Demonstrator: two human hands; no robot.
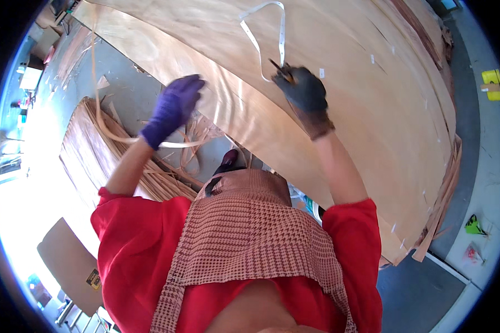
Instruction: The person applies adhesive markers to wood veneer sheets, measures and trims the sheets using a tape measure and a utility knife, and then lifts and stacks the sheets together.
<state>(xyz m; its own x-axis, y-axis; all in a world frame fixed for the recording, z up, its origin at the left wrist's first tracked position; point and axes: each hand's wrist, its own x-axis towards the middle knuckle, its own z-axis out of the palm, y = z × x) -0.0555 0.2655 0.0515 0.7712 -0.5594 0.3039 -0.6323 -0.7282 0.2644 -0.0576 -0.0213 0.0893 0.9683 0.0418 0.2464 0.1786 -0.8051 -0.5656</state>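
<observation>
Large pale wood veneer sheets (372, 122) lie stacked in front of me. Above the upper sheet, my right hand (303, 91), in a dark grey glove, is closed around a slim dark pointed tool (278, 67); its exact kind is unclear. A looped white perforated tape (281, 33) lies on the veneer, one end reaching to the tool. My left hand (178, 105), in a purple glove, is over the left edge of the narrower veneer strip (228, 91). Its fingers are stretched out, a little blurred, and nothing shows in them. A long thin veneer ribbon (114, 136) curves below that wrist.
Another stack of brownish veneer (103, 147) stands on the floor at left, among scraps. Torn veneer edges (441, 205) hang off the stack's right side. A cardboard piece (72, 266) is at lower left. Yellow (493, 84) and green (474, 225) items lie at far right.
</observation>
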